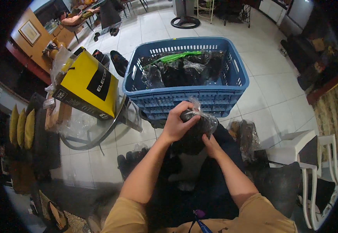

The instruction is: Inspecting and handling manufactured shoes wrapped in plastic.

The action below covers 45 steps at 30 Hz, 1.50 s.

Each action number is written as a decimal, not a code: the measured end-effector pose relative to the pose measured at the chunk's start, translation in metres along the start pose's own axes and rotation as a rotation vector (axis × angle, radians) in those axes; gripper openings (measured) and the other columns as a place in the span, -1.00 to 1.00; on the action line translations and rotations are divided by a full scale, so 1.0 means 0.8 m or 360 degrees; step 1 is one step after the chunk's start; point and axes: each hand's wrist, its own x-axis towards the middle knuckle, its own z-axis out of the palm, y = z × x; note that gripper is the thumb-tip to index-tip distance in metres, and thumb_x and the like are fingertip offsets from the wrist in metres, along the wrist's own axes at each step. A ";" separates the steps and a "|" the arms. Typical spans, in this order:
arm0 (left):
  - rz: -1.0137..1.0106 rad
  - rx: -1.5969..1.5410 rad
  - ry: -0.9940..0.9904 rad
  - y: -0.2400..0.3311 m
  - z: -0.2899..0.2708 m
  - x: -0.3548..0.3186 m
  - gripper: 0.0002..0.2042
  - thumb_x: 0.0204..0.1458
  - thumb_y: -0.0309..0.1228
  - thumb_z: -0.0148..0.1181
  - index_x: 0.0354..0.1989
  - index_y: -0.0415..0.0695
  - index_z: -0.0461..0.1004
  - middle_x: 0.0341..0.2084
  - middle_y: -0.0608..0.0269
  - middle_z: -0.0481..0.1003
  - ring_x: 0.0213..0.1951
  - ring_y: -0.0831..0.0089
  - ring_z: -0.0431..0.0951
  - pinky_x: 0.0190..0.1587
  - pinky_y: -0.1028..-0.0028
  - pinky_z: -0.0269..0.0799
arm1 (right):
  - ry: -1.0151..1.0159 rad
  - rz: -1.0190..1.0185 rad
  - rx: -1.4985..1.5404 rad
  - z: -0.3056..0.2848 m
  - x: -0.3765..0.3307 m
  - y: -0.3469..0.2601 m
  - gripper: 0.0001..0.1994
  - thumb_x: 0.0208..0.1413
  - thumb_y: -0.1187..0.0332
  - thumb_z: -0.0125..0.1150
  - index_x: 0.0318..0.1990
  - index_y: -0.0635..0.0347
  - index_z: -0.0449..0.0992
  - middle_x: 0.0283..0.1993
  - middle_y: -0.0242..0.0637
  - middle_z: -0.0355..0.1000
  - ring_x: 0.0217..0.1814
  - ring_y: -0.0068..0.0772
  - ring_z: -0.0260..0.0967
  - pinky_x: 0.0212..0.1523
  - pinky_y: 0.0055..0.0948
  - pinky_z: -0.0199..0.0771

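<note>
While both hands work one bundle:
Left hand (175,124): fingers curled over dark plastic-wrapped bundle (195,130)
Right hand (211,145): fingers pinching its underside
Blue basket (184,95): just beyond

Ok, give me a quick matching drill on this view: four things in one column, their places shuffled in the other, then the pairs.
Things:
1. blue basket
2. yellow box
3. dark bagged bundle
4. green strip

Places:
A. held between left hand and right hand
B. lying on top of the bags inside the basket
C. on the glass table at left
D. on the tiled floor ahead of the hands

Pairs: 1-D, 2-C, 3-A, 4-B
</note>
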 end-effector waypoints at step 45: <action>-0.0081 0.0142 0.0037 0.013 0.006 0.003 -0.73 0.08 -0.34 0.37 -0.20 -0.24 0.46 -0.22 0.17 0.47 -0.12 0.35 0.47 0.03 0.45 0.34 | -0.0171 0.0117 -0.0249 -0.009 0.006 0.022 -0.37 0.43 0.02 0.00 0.44 0.32 0.16 0.42 0.07 0.26 0.46 -0.02 0.18 0.46 -0.16 0.12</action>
